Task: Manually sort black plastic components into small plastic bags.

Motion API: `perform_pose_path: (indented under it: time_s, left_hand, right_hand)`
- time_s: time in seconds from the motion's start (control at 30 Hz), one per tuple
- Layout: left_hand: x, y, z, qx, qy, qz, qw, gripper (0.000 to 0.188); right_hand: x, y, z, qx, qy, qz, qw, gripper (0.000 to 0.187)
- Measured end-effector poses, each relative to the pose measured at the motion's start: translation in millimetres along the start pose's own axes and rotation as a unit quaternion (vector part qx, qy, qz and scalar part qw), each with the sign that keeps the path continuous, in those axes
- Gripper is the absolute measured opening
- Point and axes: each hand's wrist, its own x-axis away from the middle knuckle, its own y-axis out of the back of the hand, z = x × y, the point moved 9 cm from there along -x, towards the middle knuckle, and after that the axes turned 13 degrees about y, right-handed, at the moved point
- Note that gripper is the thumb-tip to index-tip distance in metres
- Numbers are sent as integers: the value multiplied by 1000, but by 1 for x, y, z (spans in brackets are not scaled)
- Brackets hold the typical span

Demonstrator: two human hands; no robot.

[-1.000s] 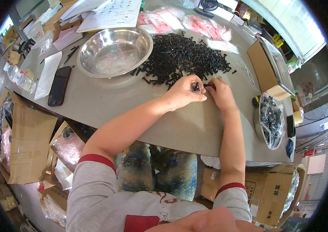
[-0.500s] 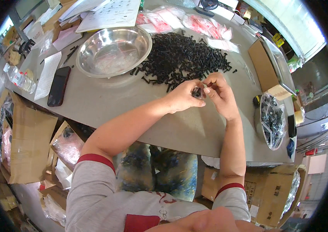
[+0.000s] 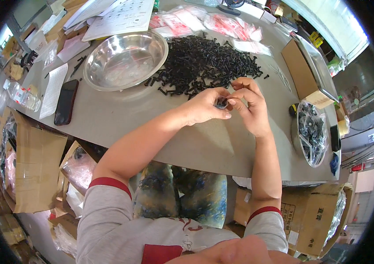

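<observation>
My left hand [image 3: 205, 106] is closed around a small clear plastic bag [image 3: 221, 103] with dark pieces in it, just in front of the screw pile. My right hand [image 3: 254, 108] meets it from the right, thumb and forefinger pinched together at the bag's edge. Fingers cover most of the bag, so its contents show only in part. Beyond both hands spreads a large heap of black screws [image 3: 213, 59] on the grey table [image 3: 121, 121]. To the heap's left stands a shiny steel bowl [image 3: 91, 70] holding small clear bags or pieces.
Red-and-white plastic bags [image 3: 228, 25] lie behind the heap. On the right are a cardboard box [image 3: 299, 66] and a bowl of bagged black parts [image 3: 312, 134]. A phone [image 3: 66, 102], a paper strip [image 3: 54, 92] and a water bottle [image 3: 22, 95] lie at left. Open cartons [image 3: 39, 163] stand below the table.
My right fingers have moved left and in against the bag's edge. My left hand still holds the bag and has shifted slightly left. The whole view has shifted a little.
</observation>
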Motion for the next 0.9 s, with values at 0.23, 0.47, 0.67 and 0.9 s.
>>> perform_pose_path:
  time_s: [0.23, 0.47, 0.67, 0.9]
  left_hand:
    - [6, -5, -5, 15, -11, 9, 1000, 41]
    - [5, -4, -4, 7, 15, 9, 1000, 49]
    - [2, -6, -1, -22, -10, 25, 999, 54]
    - [4, 0, -13, -49, -45, -15, 998, 48]
  right_hand:
    - [-2, -5, 6, 27, 48, 78, 995, 26]
    - [-5, -4, 14, 18, 5, 34, 999, 26]
    - [-2, -2, 11, 51, 57, 80, 994, 21]
    - [2, -4, -9, -36, -52, 46, 997, 14]
